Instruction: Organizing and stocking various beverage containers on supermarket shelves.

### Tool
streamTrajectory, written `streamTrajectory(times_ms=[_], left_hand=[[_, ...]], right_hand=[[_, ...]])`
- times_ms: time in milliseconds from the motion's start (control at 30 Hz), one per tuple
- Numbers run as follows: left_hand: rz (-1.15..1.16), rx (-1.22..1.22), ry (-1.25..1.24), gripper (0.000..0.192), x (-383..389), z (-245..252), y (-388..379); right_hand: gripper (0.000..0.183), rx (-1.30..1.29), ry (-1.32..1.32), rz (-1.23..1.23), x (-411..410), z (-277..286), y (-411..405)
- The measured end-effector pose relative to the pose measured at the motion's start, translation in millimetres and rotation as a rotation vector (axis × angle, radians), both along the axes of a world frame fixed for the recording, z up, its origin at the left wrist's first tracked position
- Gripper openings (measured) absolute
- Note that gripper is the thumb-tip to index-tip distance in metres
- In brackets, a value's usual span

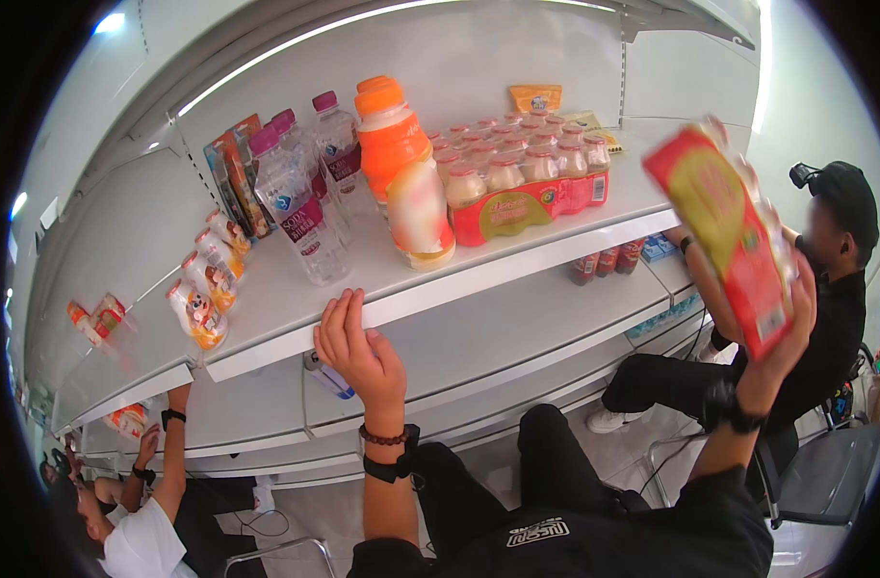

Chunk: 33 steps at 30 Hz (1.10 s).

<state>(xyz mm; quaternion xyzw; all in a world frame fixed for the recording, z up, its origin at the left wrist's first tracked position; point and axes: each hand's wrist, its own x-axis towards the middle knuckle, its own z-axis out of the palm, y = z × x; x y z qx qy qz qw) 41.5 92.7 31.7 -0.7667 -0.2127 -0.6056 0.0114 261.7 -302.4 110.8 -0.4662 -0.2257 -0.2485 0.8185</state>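
Observation:
My right hand point(783, 329) grips one end of a red-wrapped multipack of small drink bottles point(721, 238), raised at a tilt off the shelf's right end and slightly blurred. My left hand point(360, 354) holds nothing; its fingers rest on the front edge of the white shelf point(404, 289). Just behind those fingers stands a clear soda-water bottle point(299, 217) with a purple cap. To its right is a large orange-capped drink bottle point(404, 180). Beside that, a similar red-wrapped multipack point(530, 206) sits at the shelf front, with more small bottles behind it.
Small character-printed bottles point(198, 307) line the left of the shelf, near upright boxes point(238, 173). Snack bags point(535, 97) lie at the back. Lower shelves point(498, 339) hold dark bottles point(606, 260). One person point(830, 289) sits at right, another point(147, 535) at lower left.

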Motion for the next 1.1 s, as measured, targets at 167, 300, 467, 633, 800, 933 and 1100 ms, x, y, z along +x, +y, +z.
streamTrajectory(times_ms=[167,300,467,633,800,933,1100], left_hand=[[0.012,-0.032,0.048,0.046,0.1,-0.5,-1.7],[0.015,-0.009,0.04,0.051,-2.1,-2.9,1.2],[0.038,0.008,0.025,0.051,2.0,-4.5,1.0],[0.054,0.028,-0.027,0.05,6.4,-4.1,0.5],[0.069,0.03,-0.015,0.05,7.1,-4.0,1.0],[0.078,0.032,0.013,0.052,1.5,-5.4,1.5],[0.026,-0.044,0.083,0.05,-1.8,7.8,-17.3]], right_hand=[[0.029,-0.431,-0.163,-0.193,41.6,45.0,59.3],[0.023,-0.511,-0.245,-0.137,99.6,27.3,97.6],[0.022,-0.674,-0.345,-0.242,94.5,32.6,129.1],[0.03,-0.727,-0.287,-0.244,111.7,29.3,166.7],[0.04,-0.618,-0.168,-0.036,121.3,25.7,186.3],[0.038,-0.548,-0.042,0.055,117.4,23.4,189.3],[0.039,-0.475,-0.038,0.161,124.8,17.9,174.4]])
